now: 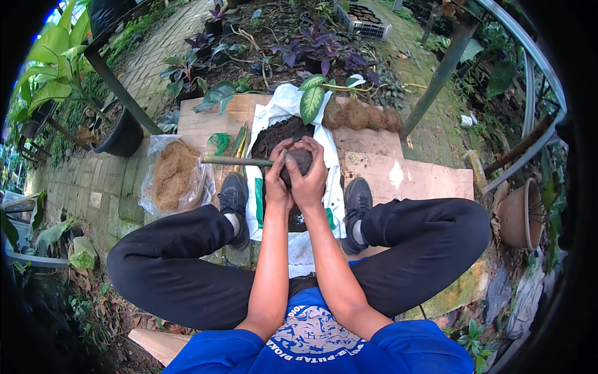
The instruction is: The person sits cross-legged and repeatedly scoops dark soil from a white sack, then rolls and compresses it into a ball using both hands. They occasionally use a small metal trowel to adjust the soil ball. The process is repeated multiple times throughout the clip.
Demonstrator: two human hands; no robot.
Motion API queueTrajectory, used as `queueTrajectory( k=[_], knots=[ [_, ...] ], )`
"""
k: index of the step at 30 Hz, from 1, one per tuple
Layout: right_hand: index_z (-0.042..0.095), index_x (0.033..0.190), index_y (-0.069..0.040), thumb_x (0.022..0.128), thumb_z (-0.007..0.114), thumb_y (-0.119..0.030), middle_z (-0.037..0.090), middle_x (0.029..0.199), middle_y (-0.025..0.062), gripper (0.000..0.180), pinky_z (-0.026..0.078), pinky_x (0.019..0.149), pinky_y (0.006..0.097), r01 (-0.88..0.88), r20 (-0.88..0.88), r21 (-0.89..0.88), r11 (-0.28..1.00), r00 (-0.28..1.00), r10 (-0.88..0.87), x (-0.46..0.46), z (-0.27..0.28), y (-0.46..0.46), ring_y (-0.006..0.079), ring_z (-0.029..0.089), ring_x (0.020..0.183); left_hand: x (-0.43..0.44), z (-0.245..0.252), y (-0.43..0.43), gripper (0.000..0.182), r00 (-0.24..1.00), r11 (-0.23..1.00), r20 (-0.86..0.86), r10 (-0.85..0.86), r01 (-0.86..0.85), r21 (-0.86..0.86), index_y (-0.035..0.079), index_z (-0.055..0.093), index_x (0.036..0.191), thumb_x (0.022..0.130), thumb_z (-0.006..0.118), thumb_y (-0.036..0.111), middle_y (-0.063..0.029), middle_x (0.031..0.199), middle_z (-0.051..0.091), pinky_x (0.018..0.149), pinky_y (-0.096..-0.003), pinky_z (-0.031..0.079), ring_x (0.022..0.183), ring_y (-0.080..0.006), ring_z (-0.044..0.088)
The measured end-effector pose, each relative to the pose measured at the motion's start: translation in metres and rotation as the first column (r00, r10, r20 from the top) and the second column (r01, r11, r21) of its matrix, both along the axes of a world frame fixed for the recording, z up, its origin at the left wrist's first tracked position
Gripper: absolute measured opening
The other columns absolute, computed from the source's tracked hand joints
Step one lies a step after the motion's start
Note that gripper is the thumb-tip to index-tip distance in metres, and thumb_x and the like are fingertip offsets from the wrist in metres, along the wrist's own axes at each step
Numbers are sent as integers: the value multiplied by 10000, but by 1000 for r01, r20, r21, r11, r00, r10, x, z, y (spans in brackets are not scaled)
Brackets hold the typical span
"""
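My left hand (278,180) and my right hand (308,175) are cupped around a dark ball of soil (301,161), pressing it from both sides. A brown-green stick or stem (238,161) runs level from the left up to my left hand; whether it enters the ball is hidden by the fingers. Below the hands, loose dark soil (275,135) lies on an opened white plastic sack (254,196) with green marks. A green leaf with pale speckles (313,104) hangs over the sack's far end.
Flattened cardboard (434,180) lies beneath the sack. To the left is a clear plastic bag of brown fibre (173,173), near green twine (219,141). Several fibre-wrapped balls (357,115) line the far right. Metal posts (439,70) and potted plants (119,133) stand around.
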State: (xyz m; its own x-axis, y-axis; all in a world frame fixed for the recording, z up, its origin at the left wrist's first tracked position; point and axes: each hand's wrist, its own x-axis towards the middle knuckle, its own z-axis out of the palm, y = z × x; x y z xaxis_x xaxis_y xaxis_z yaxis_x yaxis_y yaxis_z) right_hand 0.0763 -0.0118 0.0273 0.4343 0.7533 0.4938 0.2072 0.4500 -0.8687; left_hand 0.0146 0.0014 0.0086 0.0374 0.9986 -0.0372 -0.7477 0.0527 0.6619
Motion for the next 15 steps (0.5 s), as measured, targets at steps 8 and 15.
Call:
queueTrajectory(
  k=[8,15],
  knots=[
    [591,948,38,846,647,-138,617,928,178,211,493,766,388,59,33,-29,998,998,-58,4,-5,-1,338,622,875,5,-3,1,322,991,1000,-133,11,-9,16,0,547,1182,937,481,199,-138,1192,591,1001,-311,405,1107,-201,552],
    [593,952,34,861,637,-143,622,937,166,204,492,780,377,125,96,16,992,987,-126,9,-6,1,310,627,879,11,-4,-2,353,990,999,-133,-46,47,9,-15,527,1200,924,522,205,-163,1240,572,1024,-323,403,1143,-211,538]
  ],
)
